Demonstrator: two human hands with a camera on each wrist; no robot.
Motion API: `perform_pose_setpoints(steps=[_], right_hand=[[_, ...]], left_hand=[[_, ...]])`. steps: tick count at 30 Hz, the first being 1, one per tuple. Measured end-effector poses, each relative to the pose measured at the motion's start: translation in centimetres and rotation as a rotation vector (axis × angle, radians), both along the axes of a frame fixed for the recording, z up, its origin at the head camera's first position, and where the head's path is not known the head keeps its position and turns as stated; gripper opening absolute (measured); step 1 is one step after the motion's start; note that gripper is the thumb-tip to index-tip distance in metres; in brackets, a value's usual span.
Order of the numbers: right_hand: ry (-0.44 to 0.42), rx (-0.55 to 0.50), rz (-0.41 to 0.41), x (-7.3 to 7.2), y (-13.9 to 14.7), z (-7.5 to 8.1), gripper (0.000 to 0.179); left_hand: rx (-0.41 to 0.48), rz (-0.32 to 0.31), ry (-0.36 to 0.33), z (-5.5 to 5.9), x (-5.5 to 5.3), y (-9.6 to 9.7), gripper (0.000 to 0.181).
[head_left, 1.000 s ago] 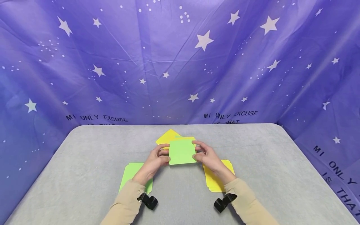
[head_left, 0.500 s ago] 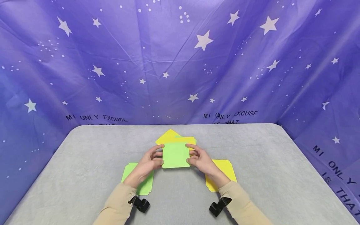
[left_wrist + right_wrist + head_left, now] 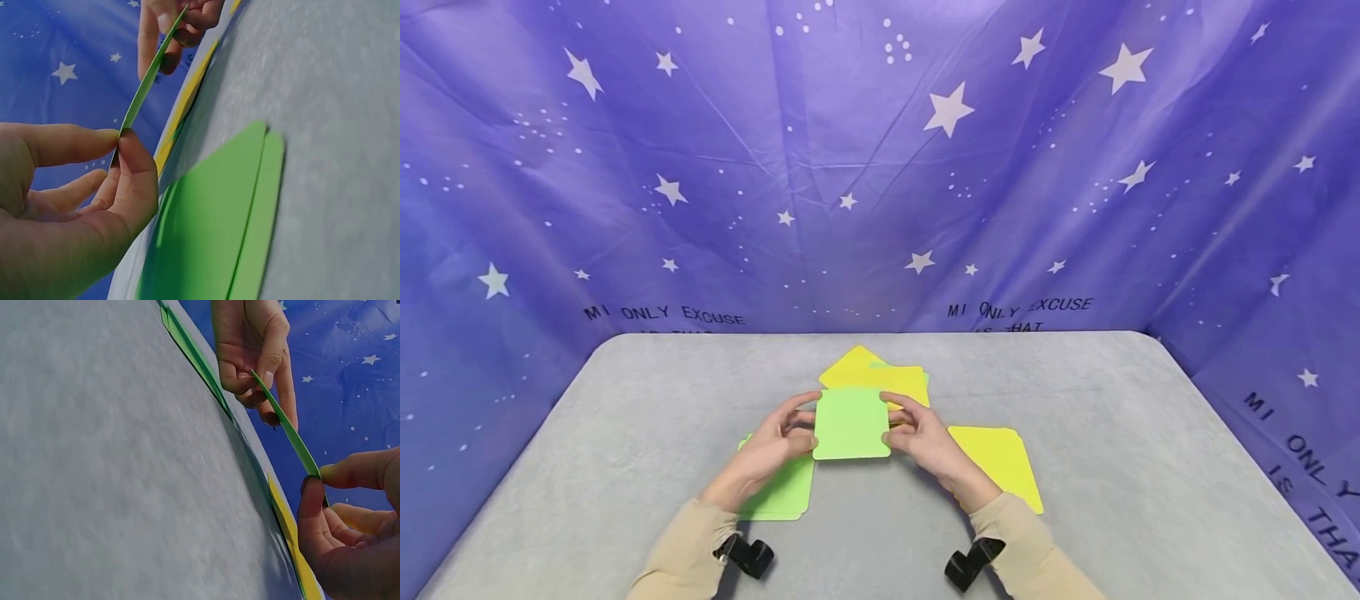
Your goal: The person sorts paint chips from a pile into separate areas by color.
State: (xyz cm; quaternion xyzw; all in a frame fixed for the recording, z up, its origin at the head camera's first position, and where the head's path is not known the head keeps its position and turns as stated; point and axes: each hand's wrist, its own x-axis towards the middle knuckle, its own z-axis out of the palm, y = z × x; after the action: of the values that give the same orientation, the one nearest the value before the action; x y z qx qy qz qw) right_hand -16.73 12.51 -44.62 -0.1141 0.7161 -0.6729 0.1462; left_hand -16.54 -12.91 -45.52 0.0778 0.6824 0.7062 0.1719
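Observation:
Held up above the table is a square light green card [image 3: 852,423], seen nearly edge-on in the left wrist view. My left hand [image 3: 775,442] pinches its left side with thumb and fingers. On the opposite side, my right hand [image 3: 928,442] pinches the card the same way. Under my left forearm lie stacked green cards [image 3: 782,492], partly covered by the hand. Yellow cards [image 3: 1000,462] lie stacked beneath my right wrist. Behind the held card is a loose pile of yellow cards [image 3: 895,379], with a bit of green showing at its edge.
The grey table [image 3: 1135,467] reaches back to a purple curtain [image 3: 865,167] with white stars and printed words. Black wrist cameras [image 3: 973,562] are strapped over the beige sleeves [image 3: 681,554].
Both hands have shifted left and slightly nearer with the green card between them. More of the yellow pile behind and of the right-hand yellow stack shows. The view has turned slightly.

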Motion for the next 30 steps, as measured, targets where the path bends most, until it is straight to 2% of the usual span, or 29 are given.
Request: perform_pose_setpoints(steps=[9, 14, 21, 24, 30], right_hand=[[0.045, 0.033, 0.011, 0.7, -1.7, 0.2, 0.061], [0.086, 0.053, 0.035, 1.2, -2.8, 0.1, 0.060], [0.176, 0.168, 0.051, 1.9, -4.5, -0.4, 0.059], [0.197, 0.205, 0.050, 2.1, -5.3, -0.4, 0.058], [0.206, 0.217, 0.052, 2.3, -6.6, -0.6, 0.059]], left_hand=[[-0.034, -0.013, 0.016, 0.1, 0.6, -1.8, 0.074], [-0.110, -0.014, 0.043, 0.5, 1.3, -2.9, 0.072], [-0.243, -0.023, 0.073, 1.0, 2.5, -4.8, 0.070], [-0.255, -0.007, 0.070, 1.2, 2.9, -5.4, 0.071], [-0.275, 0.034, 0.068, 1.0, 3.3, -6.5, 0.068]])
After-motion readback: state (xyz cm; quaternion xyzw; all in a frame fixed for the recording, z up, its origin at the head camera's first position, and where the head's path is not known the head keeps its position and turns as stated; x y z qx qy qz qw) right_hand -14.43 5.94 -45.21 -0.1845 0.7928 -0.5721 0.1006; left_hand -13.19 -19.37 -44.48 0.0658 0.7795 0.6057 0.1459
